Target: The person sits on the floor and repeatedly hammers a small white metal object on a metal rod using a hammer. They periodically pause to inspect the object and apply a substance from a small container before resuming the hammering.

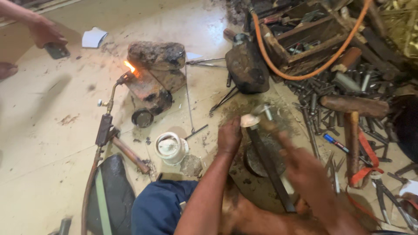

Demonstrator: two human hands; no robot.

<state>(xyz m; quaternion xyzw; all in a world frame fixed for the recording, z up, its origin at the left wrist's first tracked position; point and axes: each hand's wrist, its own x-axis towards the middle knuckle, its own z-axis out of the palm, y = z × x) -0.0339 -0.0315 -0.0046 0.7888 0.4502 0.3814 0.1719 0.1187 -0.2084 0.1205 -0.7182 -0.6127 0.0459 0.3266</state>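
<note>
While my left hand [229, 137] pinches a small pale round piece [250, 120] at the far end of a long dark bar [270, 165], my right hand [305, 172] blurs just right of it; its grip I cannot tell. Far left, a torch [114, 98] burns against blackened blocks [154, 72].

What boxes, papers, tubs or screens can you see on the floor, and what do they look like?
Phone: top left, held by another person's hand; a dark, flat rectangle, its screen unreadable.
Paper: on the floor beside that hand; a white, folded, crumpled sheet.
Tub: left of the left hand; small, round, white, no clear label.
Wooden crate: top right; brown, open, full of tools.
</note>
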